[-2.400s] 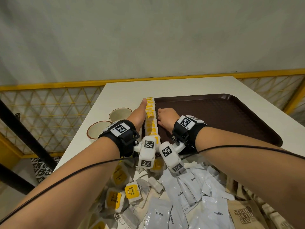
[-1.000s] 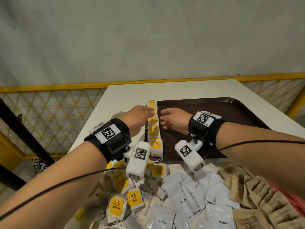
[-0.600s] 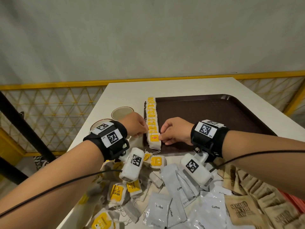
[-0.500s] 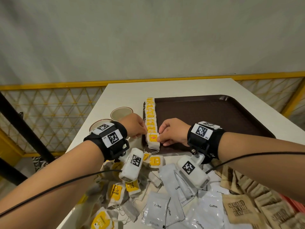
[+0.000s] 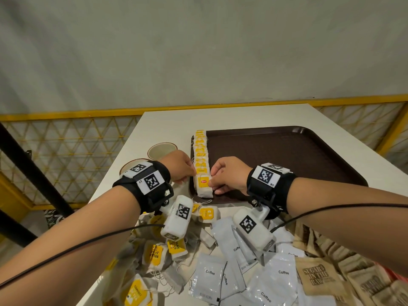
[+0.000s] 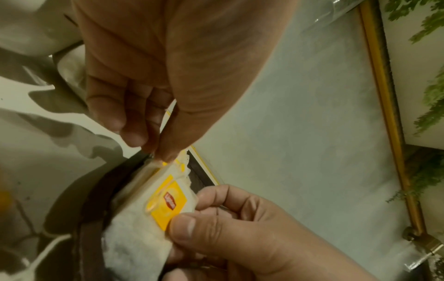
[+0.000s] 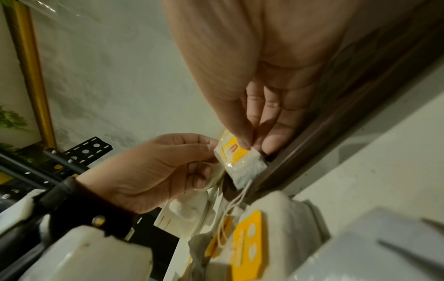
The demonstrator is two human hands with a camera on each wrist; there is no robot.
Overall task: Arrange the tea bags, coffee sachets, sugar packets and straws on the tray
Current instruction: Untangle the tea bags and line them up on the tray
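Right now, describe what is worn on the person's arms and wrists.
Both forearms are bare, no sleeves. Each wrist carries a black strap topped with white plates printed with black square codes; the left reads L1, the right R1. A white coded camera block hangs under each wrist, with a thin black cable trailing back.

In the left wrist view the left hand [image 6: 153, 79] reaches down from the top, its thumb and fingertips [image 6: 134, 133] pressed together on the upper corner of a white tea bag [image 6: 144, 218]. The right hand [image 6: 240, 237] comes in from the bottom right, and its thumb lies on the edge of the bag's yellow label [image 6: 168, 201] while its curled fingers sit behind the bag. Beneath the bag and both sets of fingers runs the dark brown rim of the tray [image 6: 88, 218], with the pale table [image 6: 36, 171] beyond it to the left.
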